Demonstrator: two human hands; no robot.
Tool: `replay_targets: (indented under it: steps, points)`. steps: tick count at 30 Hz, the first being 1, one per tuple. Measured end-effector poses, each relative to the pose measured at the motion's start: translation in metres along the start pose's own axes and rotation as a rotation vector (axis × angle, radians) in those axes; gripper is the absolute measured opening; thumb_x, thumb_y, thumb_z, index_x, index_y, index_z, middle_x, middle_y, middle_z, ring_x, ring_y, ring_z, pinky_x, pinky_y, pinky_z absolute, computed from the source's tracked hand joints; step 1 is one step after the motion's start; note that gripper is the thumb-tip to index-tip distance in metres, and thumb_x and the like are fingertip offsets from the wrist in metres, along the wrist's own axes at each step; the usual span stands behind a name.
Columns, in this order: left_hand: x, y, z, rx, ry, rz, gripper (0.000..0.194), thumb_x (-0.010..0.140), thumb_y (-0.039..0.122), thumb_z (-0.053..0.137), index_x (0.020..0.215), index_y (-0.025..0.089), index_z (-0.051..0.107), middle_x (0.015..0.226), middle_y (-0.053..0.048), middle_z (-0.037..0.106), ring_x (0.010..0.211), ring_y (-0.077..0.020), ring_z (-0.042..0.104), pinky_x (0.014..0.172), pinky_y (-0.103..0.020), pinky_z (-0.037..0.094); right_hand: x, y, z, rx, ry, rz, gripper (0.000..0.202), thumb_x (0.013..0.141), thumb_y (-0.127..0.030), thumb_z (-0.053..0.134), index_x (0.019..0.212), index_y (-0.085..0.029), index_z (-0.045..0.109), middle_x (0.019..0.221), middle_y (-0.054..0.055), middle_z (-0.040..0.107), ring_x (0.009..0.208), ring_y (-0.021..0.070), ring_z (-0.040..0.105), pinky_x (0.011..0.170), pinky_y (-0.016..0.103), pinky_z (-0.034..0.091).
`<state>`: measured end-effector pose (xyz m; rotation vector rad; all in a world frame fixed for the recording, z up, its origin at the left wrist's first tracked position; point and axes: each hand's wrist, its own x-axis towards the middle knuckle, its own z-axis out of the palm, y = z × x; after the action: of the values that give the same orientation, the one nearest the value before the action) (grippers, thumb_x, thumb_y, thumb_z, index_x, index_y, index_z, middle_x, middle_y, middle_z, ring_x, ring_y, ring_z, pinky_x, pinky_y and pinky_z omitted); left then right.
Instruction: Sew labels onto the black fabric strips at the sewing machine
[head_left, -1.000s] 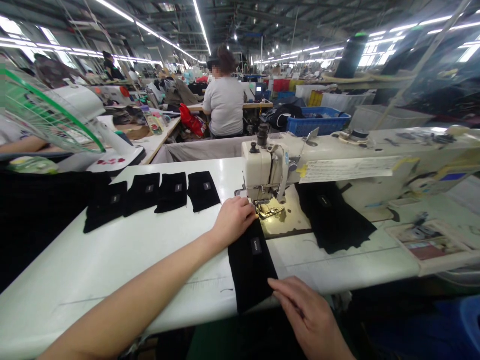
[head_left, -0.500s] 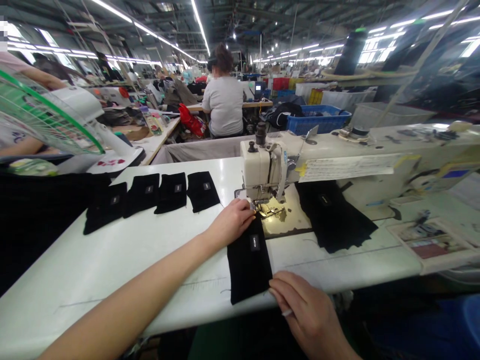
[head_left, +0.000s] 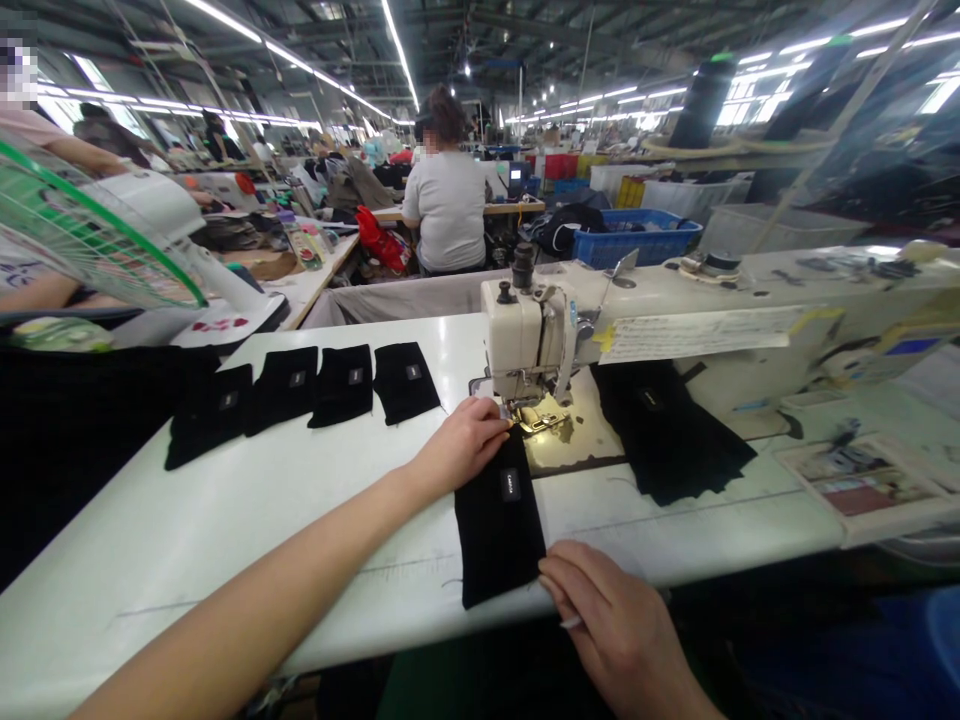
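Observation:
A black fabric piece [head_left: 499, 545] with a small dark label [head_left: 510, 485] lies at the front of the sewing machine [head_left: 529, 340], its far end close to the presser foot. My left hand [head_left: 474, 435] is closed on the far end of this piece, right beside the needle area; its fingertips are partly hidden. With thumb and fingers pinched, my right hand [head_left: 611, 620] holds the near right edge of the same piece at the table's front edge. Something small and white [head_left: 571, 622] shows between the right hand's fingers.
Several labelled black pieces [head_left: 406, 383] lie in a row on the white table [head_left: 300, 520] at left. A stack of black pieces [head_left: 667, 435] lies right of the needle. A parts tray [head_left: 862, 485] stands far right, a fan [head_left: 150, 215] at left. Another person [head_left: 448, 205] sits ahead.
Hardly anything differs. Both hands keep their hold on the black piece, which stays in nearly the same place. A person at the far left has shifted slightly.

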<state>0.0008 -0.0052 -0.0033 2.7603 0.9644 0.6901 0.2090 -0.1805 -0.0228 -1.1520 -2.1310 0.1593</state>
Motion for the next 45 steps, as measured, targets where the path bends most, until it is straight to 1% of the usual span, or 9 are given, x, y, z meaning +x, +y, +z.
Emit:
replay_targets:
  steps: [6, 15, 19, 22, 24, 26, 31, 38, 45]
  points:
    - [0.002, -0.002, -0.002, 0.030, -0.029, -0.006, 0.024, 0.098, 0.019, 0.050, 0.105, 0.015, 0.073, 0.097, -0.010, 0.060, 0.090, -0.0219, 0.055, 0.085, -0.038, 0.050, 0.005, 0.001, -0.001, -0.019, -0.066, 0.038, 0.033, 0.091, -0.006, 0.037, 0.102, -0.020, 0.065, 0.096, 0.007, 0.070, 0.077, 0.0170, 0.066, 0.063, 0.024, 0.051]
    - [0.000, 0.002, -0.010, 0.111, -0.088, -0.021, 0.028, 0.098, 0.016, 0.047, 0.119, 0.014, 0.067, 0.108, -0.012, 0.060, 0.099, -0.0240, 0.056, 0.091, -0.040, 0.052, -0.001, 0.002, -0.004, -0.095, -0.094, -0.002, 0.041, 0.085, -0.002, 0.038, 0.114, -0.018, 0.063, 0.106, 0.009, 0.070, 0.082, 0.0194, 0.067, 0.063, 0.026, 0.052]
    - [-0.020, 0.037, -0.017, 0.058, -0.098, 0.049, 0.025, 0.099, 0.017, 0.046, 0.108, 0.014, 0.069, 0.108, -0.013, 0.064, 0.098, -0.0240, 0.059, 0.085, -0.038, 0.054, -0.003, 0.003, -0.004, -0.109, -0.095, -0.006, 0.040, 0.089, -0.004, 0.039, 0.118, -0.018, 0.063, 0.109, 0.010, 0.070, 0.084, 0.0196, 0.067, 0.065, 0.027, 0.053]
    - [-0.043, 0.074, -0.022, -0.077, -0.183, 0.178, 0.022, 0.099, 0.022, 0.049, 0.102, 0.016, 0.069, 0.100, -0.010, 0.067, 0.092, -0.0221, 0.061, 0.081, -0.035, 0.056, -0.003, 0.003, -0.004, -0.107, -0.104, 0.002, 0.034, 0.095, -0.009, 0.039, 0.118, -0.017, 0.063, 0.109, 0.011, 0.069, 0.084, 0.0199, 0.067, 0.065, 0.027, 0.053]
    - [-0.056, 0.090, -0.024, -0.083, -0.193, 0.219, 0.021, 0.099, 0.021, 0.049, 0.106, 0.015, 0.068, 0.101, -0.011, 0.069, 0.095, -0.0231, 0.063, 0.083, -0.036, 0.056, -0.003, 0.003, -0.004, -0.097, -0.113, -0.001, 0.033, 0.096, -0.010, 0.039, 0.118, -0.017, 0.063, 0.109, 0.011, 0.069, 0.085, 0.0203, 0.067, 0.064, 0.027, 0.053]
    - [-0.065, 0.097, -0.024, -0.047, -0.161, 0.249, 0.024, 0.099, 0.019, 0.047, 0.115, 0.012, 0.065, 0.108, -0.014, 0.069, 0.102, -0.0259, 0.063, 0.086, -0.038, 0.057, -0.002, 0.003, -0.005, -0.086, -0.126, -0.007, 0.035, 0.095, -0.009, 0.039, 0.120, -0.016, 0.062, 0.109, 0.011, 0.068, 0.086, 0.0211, 0.067, 0.063, 0.028, 0.052]
    - [-0.072, 0.091, -0.020, 0.048, -0.125, 0.311, 0.030, 0.098, 0.017, 0.047, 0.125, 0.010, 0.059, 0.117, -0.015, 0.069, 0.111, -0.0293, 0.063, 0.088, -0.041, 0.059, -0.001, 0.004, -0.007, -0.061, -0.160, 0.002, 0.032, 0.095, -0.009, 0.040, 0.116, -0.018, 0.063, 0.107, 0.009, 0.068, 0.086, 0.0212, 0.065, 0.063, 0.029, 0.050]
    - [-0.066, 0.089, -0.018, 0.099, -0.058, 0.340, 0.022, 0.100, 0.018, 0.048, 0.113, 0.010, 0.064, 0.107, -0.013, 0.070, 0.104, -0.0262, 0.065, 0.081, -0.037, 0.062, 0.005, 0.007, -0.006, -0.037, -0.182, 0.029, 0.036, 0.087, -0.004, 0.045, 0.115, -0.019, 0.063, 0.106, 0.007, 0.067, 0.086, 0.0202, 0.063, 0.063, 0.029, 0.046]
    - [-0.061, 0.082, -0.020, 0.087, -0.059, 0.331, 0.023, 0.101, 0.020, 0.048, 0.114, 0.011, 0.064, 0.106, -0.013, 0.069, 0.104, -0.0254, 0.066, 0.081, -0.037, 0.062, 0.014, 0.011, -0.005, -0.025, -0.254, 0.078, 0.044, 0.078, 0.000, 0.053, 0.115, -0.021, 0.062, 0.107, 0.005, 0.065, 0.090, 0.0218, 0.061, 0.067, 0.030, 0.046]
